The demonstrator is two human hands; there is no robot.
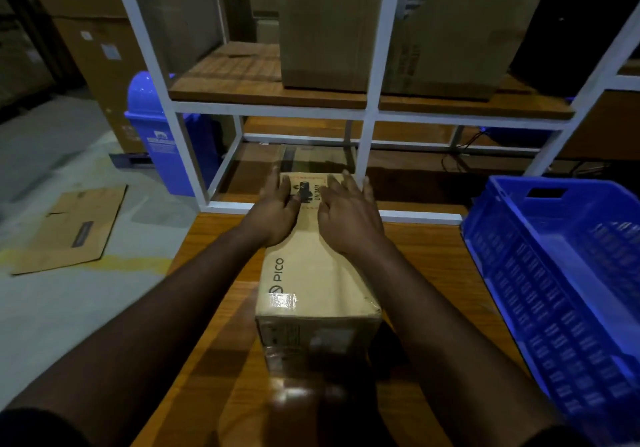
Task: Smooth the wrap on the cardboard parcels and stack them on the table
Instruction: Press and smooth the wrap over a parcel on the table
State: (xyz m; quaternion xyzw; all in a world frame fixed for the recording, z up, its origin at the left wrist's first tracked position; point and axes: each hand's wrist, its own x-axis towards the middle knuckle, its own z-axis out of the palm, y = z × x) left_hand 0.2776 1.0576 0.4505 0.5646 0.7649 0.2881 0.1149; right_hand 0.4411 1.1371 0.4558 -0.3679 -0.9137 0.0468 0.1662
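A long cardboard parcel (311, 280) printed "PICO" and covered in glossy clear wrap lies lengthwise on the wooden table (433, 273), running away from me. My left hand (277, 209) lies flat on the far part of its top, fingers straight and spread. My right hand (346, 214) rests beside it on the same top face, fingers stretched toward the far edge. A black and red shipping label shows between the two hands. The near end of the parcel faces me, its wrap wrinkled.
A blue plastic crate (554, 291) stands on the table's right side. A white-framed shelf (370, 111) with large cartons (325, 31) rises behind the table. A blue bin (156, 131) and a flattened carton (72, 228) are on the floor at left.
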